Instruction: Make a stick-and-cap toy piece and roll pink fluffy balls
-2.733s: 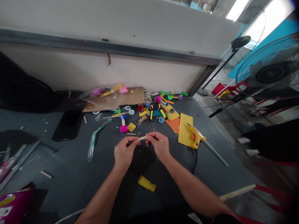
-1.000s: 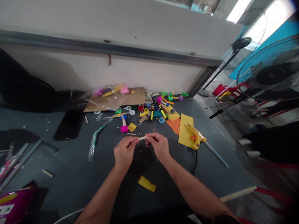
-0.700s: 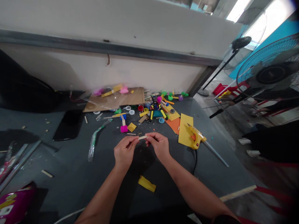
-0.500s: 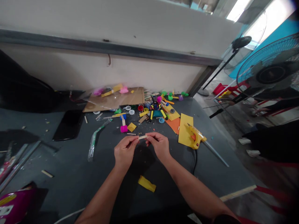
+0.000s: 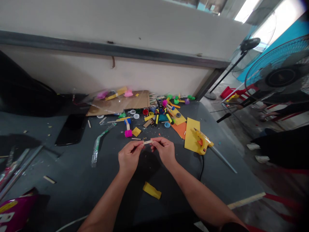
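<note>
My left hand (image 5: 128, 158) and my right hand (image 5: 165, 151) hover close together over the dark grey table (image 5: 72, 180). Between their fingertips they pinch a short pale wooden stick (image 5: 147, 141), one end in each hand. A yellow foam scrap (image 5: 151, 190) lies below my hands. To the right, a yellow hot glue gun (image 5: 201, 142) rests on a yellow foam sheet (image 5: 190, 135), its black cord trailing toward me. A magenta block (image 5: 128, 133) sits just beyond my left hand.
A heap of colourful craft pieces (image 5: 156, 117) and a cardboard sheet (image 5: 118, 103) lie against the wall. A black phone (image 5: 71, 133) and clear plastic strip (image 5: 97, 148) lie left. Standing fans (image 5: 281, 77) and a seated person's legs (image 5: 277, 149) are right.
My hands still pinch the wooden stick, at nearly the same spot. The view has shifted slightly, and the table items stay in place.
</note>
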Demonstrator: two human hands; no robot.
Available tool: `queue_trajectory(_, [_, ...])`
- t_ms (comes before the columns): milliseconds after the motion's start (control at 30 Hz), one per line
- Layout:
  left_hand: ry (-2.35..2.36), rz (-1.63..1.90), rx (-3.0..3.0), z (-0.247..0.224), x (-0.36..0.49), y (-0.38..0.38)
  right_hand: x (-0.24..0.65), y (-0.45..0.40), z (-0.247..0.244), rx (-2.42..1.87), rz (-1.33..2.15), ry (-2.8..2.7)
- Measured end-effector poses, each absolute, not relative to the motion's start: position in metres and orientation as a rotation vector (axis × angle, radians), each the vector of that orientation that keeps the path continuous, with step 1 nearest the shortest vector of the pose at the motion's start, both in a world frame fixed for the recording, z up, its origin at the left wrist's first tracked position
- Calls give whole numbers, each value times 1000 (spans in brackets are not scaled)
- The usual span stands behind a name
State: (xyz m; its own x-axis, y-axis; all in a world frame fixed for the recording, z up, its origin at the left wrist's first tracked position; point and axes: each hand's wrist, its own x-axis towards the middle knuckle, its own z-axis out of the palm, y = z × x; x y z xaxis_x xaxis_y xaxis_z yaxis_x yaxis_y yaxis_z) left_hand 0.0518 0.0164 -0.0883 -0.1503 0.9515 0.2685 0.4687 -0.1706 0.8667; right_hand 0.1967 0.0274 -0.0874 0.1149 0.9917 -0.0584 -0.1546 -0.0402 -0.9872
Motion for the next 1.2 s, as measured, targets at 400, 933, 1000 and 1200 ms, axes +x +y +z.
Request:
queue_trajectory(400, [1539, 1336, 1529, -92, 51, 16, 196, 29, -89, -1200, 1194, -955])
queue_trajectory(933, [1580, 1439, 1947, -95, 50, 17, 196, 26, -91, -1178, 1207, -999])
queue_trajectory(1000, [1576, 1443, 1966, -95, 50, 17, 196, 26, -92, -1166, 1201, -1004])
queue_trajectory(1200, [1577, 1453, 1991, -95, 51, 16, 195, 26, -93, -1145, 1187, -1020])
